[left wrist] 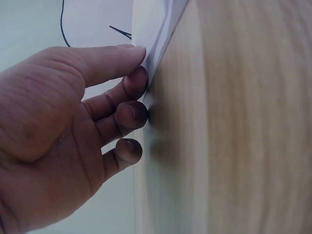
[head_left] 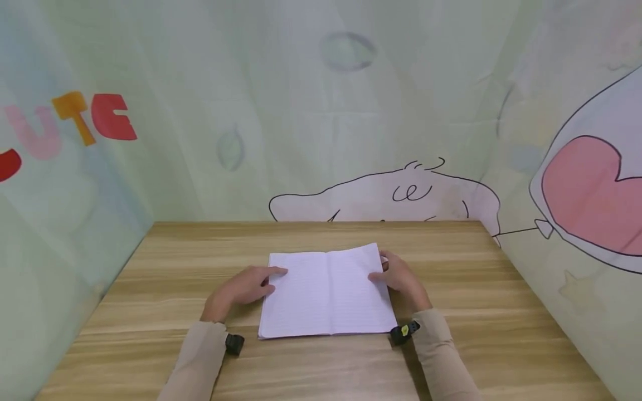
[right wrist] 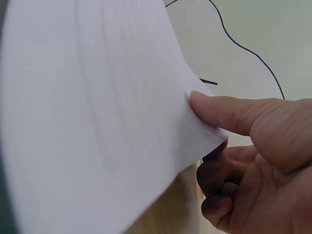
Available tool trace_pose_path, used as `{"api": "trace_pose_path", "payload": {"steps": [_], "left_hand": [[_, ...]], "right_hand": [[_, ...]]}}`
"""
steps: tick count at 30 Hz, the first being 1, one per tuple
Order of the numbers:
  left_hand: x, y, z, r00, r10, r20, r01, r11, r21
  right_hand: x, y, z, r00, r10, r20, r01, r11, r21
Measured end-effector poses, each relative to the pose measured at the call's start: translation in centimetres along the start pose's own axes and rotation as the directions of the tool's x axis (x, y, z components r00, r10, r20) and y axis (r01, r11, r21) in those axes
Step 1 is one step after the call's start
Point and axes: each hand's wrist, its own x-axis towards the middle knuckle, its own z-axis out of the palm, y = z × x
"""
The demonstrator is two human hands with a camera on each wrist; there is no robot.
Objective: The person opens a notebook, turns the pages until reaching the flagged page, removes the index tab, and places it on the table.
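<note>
Well, from here: lined notebook (head_left: 303,301) lies spread on the wooden table (head_left: 170,301), between both hands | right hand (head_left: 403,280) pinches its lifted right edge, thumb on top | left hand (head_left: 244,286), fingers loose, touches its left edge

On the right hand (head_left: 403,281) I lose the forefinger's tip behind the notebook (head_left: 301,295) page, whose lines blur close up. My head view cuts off both sleeves (head_left: 193,362) and the tabletop's (head_left: 311,373) near edge; its far edge hides the drawing's (head_left: 361,197) lower part.
</note>
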Motion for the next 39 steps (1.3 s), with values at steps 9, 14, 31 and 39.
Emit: {"api": "trace_pose_path", "payload": {"steps": [9, 14, 31, 39], "left_hand": [[-0.1, 0.0, 0.0, 1.000, -0.001, -0.001, 0.001, 1.000, -0.005], [0.0, 0.0, -0.1, 1.000, -0.006, 0.001, 0.006, 1.000, 0.002], [-0.2, -0.1, 0.0, 1.000, -0.018, 0.003, 0.018, 1.000, -0.017], [-0.4, -0.3, -0.2, 1.000, -0.003, 0.011, 0.004, 0.998, -0.059]], "right_hand": [[0.4, 0.1, 0.3, 0.998, 0.004, -0.067, -0.008, 0.998, -0.055], [0.4, 0.3, -0.2, 0.998, 0.023, -0.055, -0.024, 1.000, -0.015], [-0.5, 0.3, -2.0, 0.975, -0.098, 0.200, 0.057, 0.978, 0.198], [-0.7, -0.7, -2.1, 0.963, -0.125, 0.238, 0.050, 0.954, 0.296]]}}
